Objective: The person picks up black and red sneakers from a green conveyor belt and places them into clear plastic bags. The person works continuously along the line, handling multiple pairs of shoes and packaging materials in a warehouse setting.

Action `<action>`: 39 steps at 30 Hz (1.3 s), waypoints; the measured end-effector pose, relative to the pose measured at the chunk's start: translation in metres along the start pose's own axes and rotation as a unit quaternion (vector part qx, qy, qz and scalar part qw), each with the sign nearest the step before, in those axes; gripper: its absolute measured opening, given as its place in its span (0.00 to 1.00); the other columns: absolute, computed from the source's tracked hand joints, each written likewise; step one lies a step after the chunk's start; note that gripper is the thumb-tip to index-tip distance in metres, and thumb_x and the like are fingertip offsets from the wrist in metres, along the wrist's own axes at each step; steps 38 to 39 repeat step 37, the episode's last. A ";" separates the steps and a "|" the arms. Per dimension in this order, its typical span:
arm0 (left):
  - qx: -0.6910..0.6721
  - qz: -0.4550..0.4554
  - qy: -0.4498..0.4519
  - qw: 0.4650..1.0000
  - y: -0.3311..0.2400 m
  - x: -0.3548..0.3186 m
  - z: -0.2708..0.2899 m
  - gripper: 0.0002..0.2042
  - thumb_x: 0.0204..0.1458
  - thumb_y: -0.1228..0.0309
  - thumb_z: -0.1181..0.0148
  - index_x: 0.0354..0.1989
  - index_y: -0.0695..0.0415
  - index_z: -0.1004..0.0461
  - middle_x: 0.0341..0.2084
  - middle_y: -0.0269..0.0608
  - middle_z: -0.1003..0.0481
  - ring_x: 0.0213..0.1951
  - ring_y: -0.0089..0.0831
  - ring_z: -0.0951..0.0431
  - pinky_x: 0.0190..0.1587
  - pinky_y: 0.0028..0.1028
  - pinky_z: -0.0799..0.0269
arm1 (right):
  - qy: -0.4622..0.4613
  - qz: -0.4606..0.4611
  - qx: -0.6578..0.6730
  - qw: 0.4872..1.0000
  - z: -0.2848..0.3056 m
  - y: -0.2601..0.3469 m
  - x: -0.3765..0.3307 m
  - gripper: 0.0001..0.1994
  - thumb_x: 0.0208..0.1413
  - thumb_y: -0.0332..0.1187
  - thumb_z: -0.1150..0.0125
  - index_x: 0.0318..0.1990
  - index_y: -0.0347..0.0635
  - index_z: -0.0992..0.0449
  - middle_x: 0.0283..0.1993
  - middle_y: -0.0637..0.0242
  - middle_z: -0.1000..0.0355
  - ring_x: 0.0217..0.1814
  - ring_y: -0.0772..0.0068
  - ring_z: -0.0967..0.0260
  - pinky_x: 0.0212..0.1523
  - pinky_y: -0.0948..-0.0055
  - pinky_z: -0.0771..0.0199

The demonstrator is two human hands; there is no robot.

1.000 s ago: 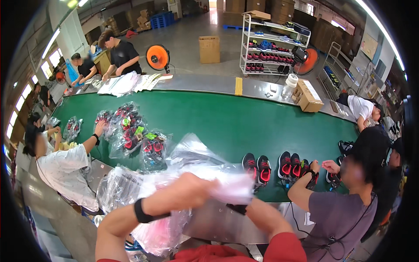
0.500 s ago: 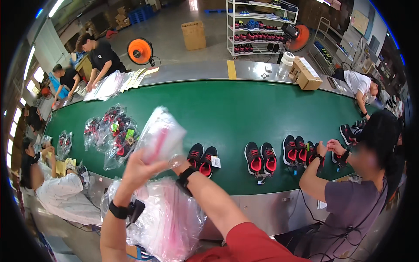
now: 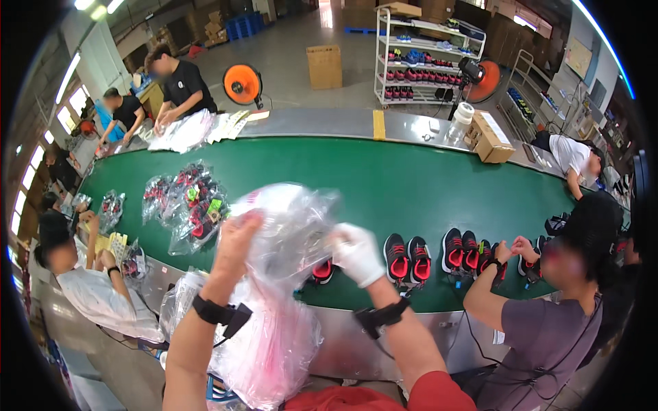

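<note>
My left hand (image 3: 236, 243), bare, is closed on a clear plastic bag (image 3: 288, 233) held up over the near edge of the green belt. At the bag's right edge is my right hand (image 3: 360, 255), in a white glove, its fingers pinched on the film. Both wrists wear black straps. Behind the bag a black and red sneaker (image 3: 323, 272) shows only in part. To the right of my glove stands a pair of the same sneakers (image 3: 408, 257). Below my hands lies a heap of clear and pink plastic bags (image 3: 271, 342).
The green conveyor belt (image 3: 384, 181) runs across in front of me. Bagged sneakers (image 3: 195, 205) lie on it at the left. A co-worker (image 3: 548, 308) at the right handles more sneakers. On the far ledge are a carton (image 3: 488, 137) and a plastic jar (image 3: 460, 123).
My right hand, hidden behind the bag before, has moved right and shows its white glove. The bag is spread wider between my hands. The view has shifted slightly.
</note>
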State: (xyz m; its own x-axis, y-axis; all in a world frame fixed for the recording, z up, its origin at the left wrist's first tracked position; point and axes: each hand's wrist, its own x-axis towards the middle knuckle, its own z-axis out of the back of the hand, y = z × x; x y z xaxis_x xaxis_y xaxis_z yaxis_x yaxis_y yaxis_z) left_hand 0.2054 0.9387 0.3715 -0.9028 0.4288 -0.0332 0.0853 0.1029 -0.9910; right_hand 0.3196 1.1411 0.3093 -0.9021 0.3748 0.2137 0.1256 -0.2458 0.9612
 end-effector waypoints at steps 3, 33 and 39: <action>0.039 -0.072 -0.027 0.996 -0.002 -0.006 -0.016 0.09 0.49 0.77 0.42 0.39 0.63 0.25 0.32 0.33 0.24 0.30 0.19 0.27 0.33 0.20 0.32 | 0.011 -0.018 -0.334 0.942 0.049 0.005 -0.012 0.11 0.48 0.36 0.41 0.26 0.40 0.33 0.23 0.61 0.30 0.24 0.60 0.31 0.28 0.63 0.31; 0.321 -0.186 -0.163 0.914 -0.047 -0.016 0.023 0.07 0.53 0.72 0.42 0.27 0.63 0.27 0.18 0.24 0.33 0.23 0.14 0.39 0.25 0.20 0.44 | 0.073 -0.087 0.120 0.986 0.014 0.034 0.018 0.11 0.59 0.31 0.49 0.46 0.36 0.28 0.37 0.63 0.26 0.36 0.74 0.25 0.31 0.77 0.26; 0.313 -0.146 -0.187 0.919 -0.039 -0.007 0.043 0.09 0.52 0.67 0.39 0.31 0.63 0.24 0.21 0.26 0.31 0.26 0.14 0.38 0.28 0.19 0.42 | 0.135 0.008 -0.213 0.968 -0.014 -0.064 0.023 0.16 0.58 0.38 0.45 0.53 0.48 0.30 0.45 0.60 0.25 0.38 0.54 0.23 0.35 0.70 0.23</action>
